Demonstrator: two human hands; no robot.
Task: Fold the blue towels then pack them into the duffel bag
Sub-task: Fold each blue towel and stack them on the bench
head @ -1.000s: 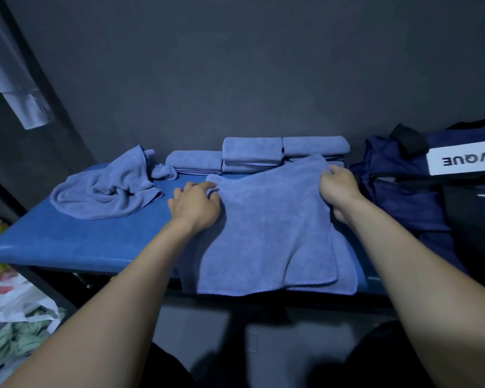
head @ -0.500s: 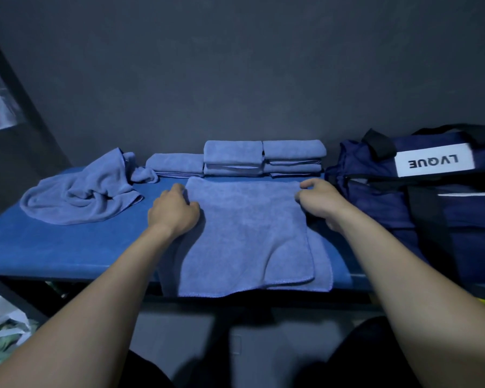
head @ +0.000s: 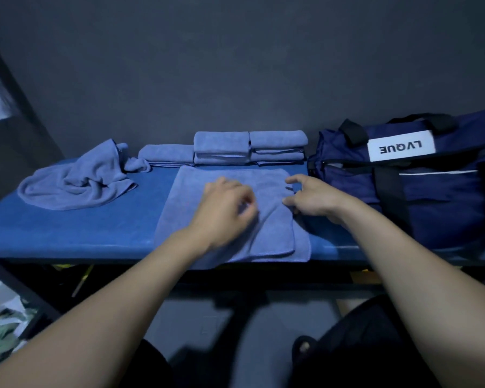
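Fingers (head: 244,197) of my left hand (head: 224,211) curl blurred on the half-folded towel (head: 230,191); grip unclear. Right hand (head: 311,200) spreads loosely at its edge, duffel bag (head: 431,197) just beyond. Misaligned layers beneath could skew my next fold.

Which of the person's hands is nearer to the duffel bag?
The right hand. It rests at the spread towel's right edge, just beside the duffel bag; the left hand lies on the towel's middle, farther away.
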